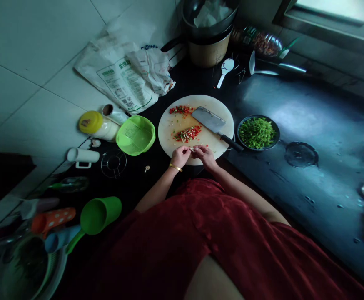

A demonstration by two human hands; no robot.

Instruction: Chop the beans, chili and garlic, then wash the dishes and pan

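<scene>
From the head camera, we look down at our two hands over the near edge of a round, smooth, pale cutting board. Our left hand, with a shiny gold bracelet at the wrist, and our right hand almost meet. Their fingertips pinch a small pale piece between them; it is too tiny for us to name. On the board lie two crumbly heaps of red and green bits: the far heap and the near heap, which has white bits mixed in. Beside them rests a knife with a wide, flat metal blade and a black handle that pokes past the board's edge. To the right, a round dark dish holds chopped leafy greens. To the left sits a bright green basket with little holes, next to a jar with a round yellow lid. Behind them, a crinkly white plastic bag has big green Chinese letters and a square code. Its small print is too tiny for us to read.
</scene>
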